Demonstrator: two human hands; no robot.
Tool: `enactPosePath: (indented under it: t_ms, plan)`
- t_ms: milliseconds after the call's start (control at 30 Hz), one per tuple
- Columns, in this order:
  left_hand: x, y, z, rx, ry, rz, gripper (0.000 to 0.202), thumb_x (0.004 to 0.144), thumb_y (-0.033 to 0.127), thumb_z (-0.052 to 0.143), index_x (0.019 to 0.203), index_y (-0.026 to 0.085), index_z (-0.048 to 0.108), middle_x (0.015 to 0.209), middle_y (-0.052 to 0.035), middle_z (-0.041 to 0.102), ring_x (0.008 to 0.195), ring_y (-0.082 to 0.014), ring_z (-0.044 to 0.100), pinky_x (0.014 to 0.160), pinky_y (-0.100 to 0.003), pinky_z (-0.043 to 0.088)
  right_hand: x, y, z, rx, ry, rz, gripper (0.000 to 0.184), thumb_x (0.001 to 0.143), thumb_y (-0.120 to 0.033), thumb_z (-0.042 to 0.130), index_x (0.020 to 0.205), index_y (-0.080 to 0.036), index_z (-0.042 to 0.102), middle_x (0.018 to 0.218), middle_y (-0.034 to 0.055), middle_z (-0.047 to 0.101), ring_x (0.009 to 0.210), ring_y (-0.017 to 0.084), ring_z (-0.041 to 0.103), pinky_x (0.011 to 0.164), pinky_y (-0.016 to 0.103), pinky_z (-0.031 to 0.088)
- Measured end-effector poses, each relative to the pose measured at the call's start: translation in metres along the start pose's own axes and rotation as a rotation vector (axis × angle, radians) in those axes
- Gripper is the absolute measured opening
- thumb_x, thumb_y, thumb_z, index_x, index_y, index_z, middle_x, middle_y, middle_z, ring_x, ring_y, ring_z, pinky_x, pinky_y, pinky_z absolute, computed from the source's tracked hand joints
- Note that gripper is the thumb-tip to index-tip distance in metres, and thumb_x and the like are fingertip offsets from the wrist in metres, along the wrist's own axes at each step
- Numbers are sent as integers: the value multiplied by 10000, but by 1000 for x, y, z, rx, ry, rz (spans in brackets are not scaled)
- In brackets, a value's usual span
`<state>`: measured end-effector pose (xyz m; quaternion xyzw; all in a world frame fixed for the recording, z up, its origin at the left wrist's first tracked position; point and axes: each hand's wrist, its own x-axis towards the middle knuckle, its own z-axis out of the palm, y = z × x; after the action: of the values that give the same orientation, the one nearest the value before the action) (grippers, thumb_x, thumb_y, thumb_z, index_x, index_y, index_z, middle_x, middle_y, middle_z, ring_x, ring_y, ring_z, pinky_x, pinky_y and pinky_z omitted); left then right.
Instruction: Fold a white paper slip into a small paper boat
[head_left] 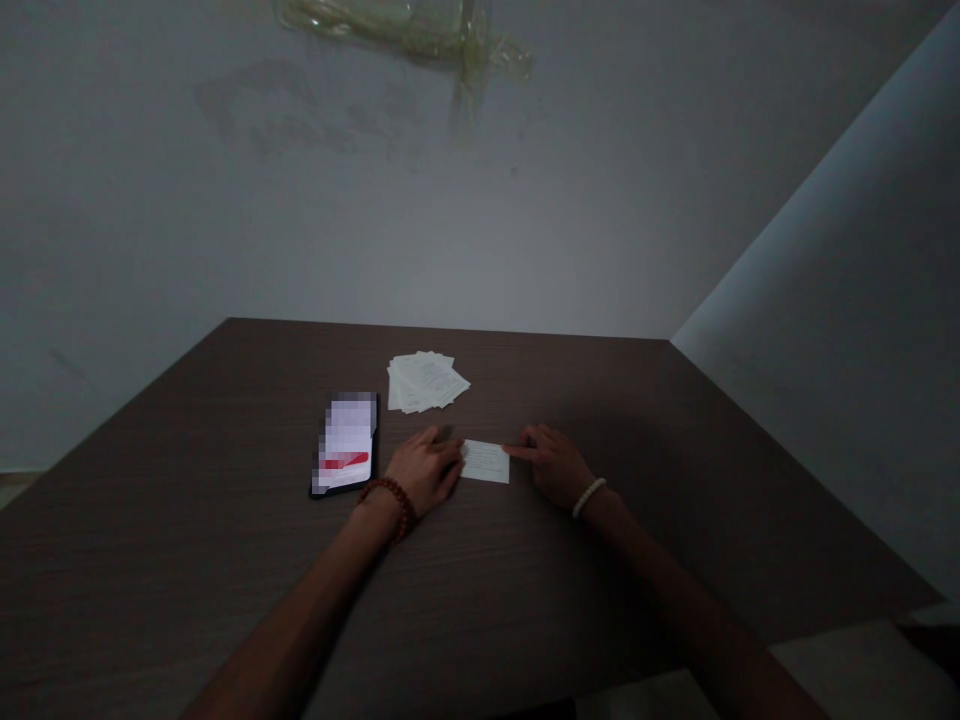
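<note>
A small white paper slip [485,462] with lines of faint print lies on the table, held between my two hands. My left hand [426,468], with a reddish-brown bead bracelet at the wrist, is closed on the slip's left edge. At the upper right corner, my right hand [556,464] presses the slip with an outstretched index finger, its other fingers curled in. A pale bracelet circles that wrist. Beyond my left hand is a loose, fanned pile of similar printed slips [426,383].
To the left of my left hand, a phone [347,440] lies with its screen lit and partly pixelated. The dark wooden table [675,480] meets a grey wall [570,230] at its far edge. Clear tape [405,35] is stuck high on the wall.
</note>
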<state>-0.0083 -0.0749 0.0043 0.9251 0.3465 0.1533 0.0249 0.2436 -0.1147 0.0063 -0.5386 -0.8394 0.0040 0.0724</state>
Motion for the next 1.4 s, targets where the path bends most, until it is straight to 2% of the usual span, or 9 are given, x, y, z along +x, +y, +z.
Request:
enactPosePath:
  t_ms: [167,367,533,700,833,933,1033,1233,1400]
  plan:
    - [0,1,-1,15,-16,-1,263,893,258,458,1040,165,656,1049,-73,679,950,-263,520,782,-391,478,-4,2,-1,16,-4,23,547,824,-13,445,1249,-335,566,990,57,536,909,184,458,783,306,347]
    - [0,2,-2,30,-17,33,230,900,248,457,966,193,670,1128,-45,654,964,-256,511,761,-375,474,-2,2,-1,59,38,39,480,789,-21,484,1172,-272,625,1003,63,567,922,194,482,811,320,387]
    - [0,4,-2,63,18,67,226,906,256,456,885,194,673,1075,-55,656,925,-245,507,765,-374,459,1,-10,6,129,143,-87,337,853,-100,480,1148,-178,624,1120,78,607,1006,214,491,891,354,407]
    - [-1,7,0,99,25,72,215,895,261,470,864,174,663,990,-91,650,948,-258,499,794,-389,443,3,-18,12,154,176,-141,268,888,-168,484,1108,-175,637,1186,83,615,1050,226,497,906,386,422]
    - [1,11,2,52,-9,80,198,871,195,472,970,162,641,1147,-87,619,1006,-259,486,852,-396,425,4,-19,11,155,184,-139,265,869,-158,507,1105,-179,625,1216,75,614,1038,222,497,886,390,427]
    - [3,15,3,1,-61,101,345,818,118,491,1149,165,574,1273,-73,566,1079,-249,467,903,-389,399,5,-21,10,148,173,-143,235,868,-155,505,1063,-189,632,1241,52,606,1018,220,490,878,390,423]
    - [4,18,5,-17,-108,90,459,780,95,491,1235,153,516,1327,-67,533,1130,-252,451,949,-395,363,5,-22,9,141,160,-147,217,865,-153,508,1037,-191,634,1259,40,596,1009,224,480,874,392,415]
    - [6,22,5,38,-130,51,474,767,106,466,1239,126,499,1357,-75,503,1171,-273,419,958,-417,333,4,-24,6,142,143,-141,207,843,-142,526,1017,-188,629,1270,45,587,1018,226,471,868,386,403]
    - [9,32,2,97,-146,17,444,765,138,488,1205,96,511,1302,-116,535,1104,-272,450,907,-403,356,4,-29,4,137,146,-87,195,850,-143,514,1007,-189,619,1272,42,584,1016,224,468,867,380,394]
